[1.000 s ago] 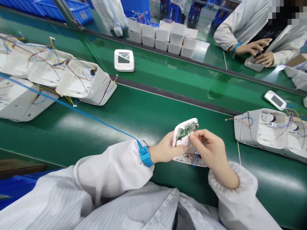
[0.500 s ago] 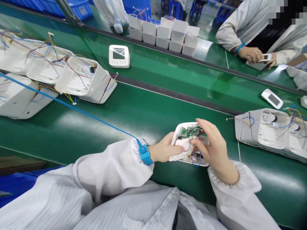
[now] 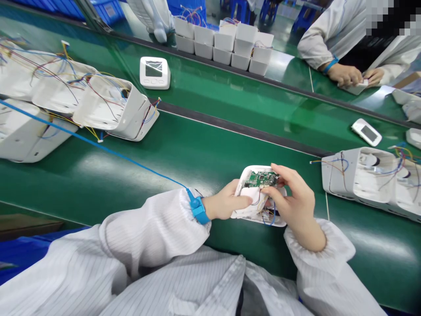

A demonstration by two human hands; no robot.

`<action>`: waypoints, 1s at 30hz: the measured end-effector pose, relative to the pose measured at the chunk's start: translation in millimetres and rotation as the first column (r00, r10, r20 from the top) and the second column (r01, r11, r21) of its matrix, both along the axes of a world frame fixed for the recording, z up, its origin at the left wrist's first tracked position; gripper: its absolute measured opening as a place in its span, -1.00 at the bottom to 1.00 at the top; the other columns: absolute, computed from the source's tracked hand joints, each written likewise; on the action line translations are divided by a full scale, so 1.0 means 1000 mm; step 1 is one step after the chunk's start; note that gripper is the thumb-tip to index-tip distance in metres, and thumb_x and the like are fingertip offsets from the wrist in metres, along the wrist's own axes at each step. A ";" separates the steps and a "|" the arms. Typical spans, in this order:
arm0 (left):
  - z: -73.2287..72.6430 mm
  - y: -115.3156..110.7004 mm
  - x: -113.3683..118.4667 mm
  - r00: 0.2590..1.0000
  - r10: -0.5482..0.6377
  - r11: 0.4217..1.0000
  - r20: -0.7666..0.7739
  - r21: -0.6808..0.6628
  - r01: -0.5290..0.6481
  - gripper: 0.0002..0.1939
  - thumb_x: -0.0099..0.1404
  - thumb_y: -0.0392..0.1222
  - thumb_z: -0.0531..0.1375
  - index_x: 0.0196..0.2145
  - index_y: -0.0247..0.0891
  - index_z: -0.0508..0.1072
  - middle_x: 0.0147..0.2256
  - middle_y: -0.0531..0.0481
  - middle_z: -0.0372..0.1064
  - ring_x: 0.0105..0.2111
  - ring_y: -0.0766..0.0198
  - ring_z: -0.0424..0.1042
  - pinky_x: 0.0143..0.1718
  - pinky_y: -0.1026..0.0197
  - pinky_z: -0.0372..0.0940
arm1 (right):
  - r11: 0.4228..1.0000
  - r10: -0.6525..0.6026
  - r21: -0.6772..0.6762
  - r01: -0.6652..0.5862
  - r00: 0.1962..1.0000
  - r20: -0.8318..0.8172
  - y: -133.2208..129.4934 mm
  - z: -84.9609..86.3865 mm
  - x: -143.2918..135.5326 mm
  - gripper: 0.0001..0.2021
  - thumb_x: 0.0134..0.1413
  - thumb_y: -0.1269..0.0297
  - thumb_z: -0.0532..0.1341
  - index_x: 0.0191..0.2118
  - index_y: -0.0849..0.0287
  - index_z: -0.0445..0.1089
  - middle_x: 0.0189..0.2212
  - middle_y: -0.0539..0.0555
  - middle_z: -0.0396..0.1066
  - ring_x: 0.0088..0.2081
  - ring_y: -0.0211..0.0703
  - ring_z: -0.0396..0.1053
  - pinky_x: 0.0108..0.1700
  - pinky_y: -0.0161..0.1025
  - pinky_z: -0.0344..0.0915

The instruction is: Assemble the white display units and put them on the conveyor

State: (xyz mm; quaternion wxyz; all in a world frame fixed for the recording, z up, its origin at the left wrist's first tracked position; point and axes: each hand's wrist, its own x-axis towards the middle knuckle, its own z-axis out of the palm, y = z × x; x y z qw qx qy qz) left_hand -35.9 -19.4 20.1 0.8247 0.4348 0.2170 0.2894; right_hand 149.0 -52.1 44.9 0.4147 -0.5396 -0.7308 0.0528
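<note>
Just above the bench edge, my left hand (image 3: 230,200) grips the left side of an opened white plastic device housing (image 3: 242,180), thumb pressed on its inner face. A green circuit board (image 3: 261,179) sits in the upper part of the housing. My right hand (image 3: 292,195) is closed around the right side, with fingers at the top edge and the thumb by the lower edge of the board. Thin wires, among them a blue wire (image 3: 274,214), loop out below. What lies under the right thumb is hidden. A blue wrist strap (image 3: 198,210) is on my left wrist.
White housings with loose wires (image 3: 113,105) stand at left; more housings (image 3: 371,175) are at right. On the green belt lie a white display unit (image 3: 155,72) and another unit (image 3: 366,132). A blue cord (image 3: 108,150) crosses the bench. Opposite, a co-worker's hands (image 3: 348,77) handle a part.
Both display units on the belt have shifted left. My hands keep their hold, with the housing tilted slightly differently. The co-worker's hands have moved closer together over their part.
</note>
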 end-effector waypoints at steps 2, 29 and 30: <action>0.001 0.005 -0.002 1.000 -0.011 0.997 0.021 0.073 0.010 -0.51 0.06 0.07 0.38 -0.16 -0.33 0.51 -0.33 -0.06 0.50 -0.35 0.21 0.47 -0.26 0.18 0.37 | 0.995 -0.032 -0.100 0.023 0.995 -0.092 -0.001 0.001 0.001 -0.51 0.10 0.16 0.36 0.15 0.02 0.34 -0.14 0.07 0.51 -0.25 -0.13 0.49 -0.22 -0.18 0.46; -0.010 0.018 -0.002 0.958 0.275 0.566 -0.085 0.819 -0.090 -0.09 0.22 -0.13 0.25 0.38 -0.11 -0.17 0.33 -0.26 -0.06 0.31 -0.13 0.07 0.30 -0.23 0.03 | 0.986 0.080 0.141 -0.083 0.996 0.027 0.002 0.015 0.010 -0.50 0.09 0.29 0.37 0.13 0.03 0.25 0.01 0.16 0.38 -0.19 -0.10 0.46 -0.29 -0.15 0.45; -0.013 0.018 -0.002 0.961 0.271 0.577 -0.059 0.809 -0.113 -0.08 0.22 -0.13 0.25 0.38 -0.10 -0.18 0.34 -0.25 -0.09 0.32 -0.14 0.04 0.32 -0.23 0.00 | 0.989 0.064 0.133 -0.061 0.998 -0.020 0.002 0.014 0.010 -0.48 0.10 0.31 0.36 0.15 0.03 0.22 0.03 0.16 0.36 -0.22 -0.12 0.47 -0.32 -0.16 0.44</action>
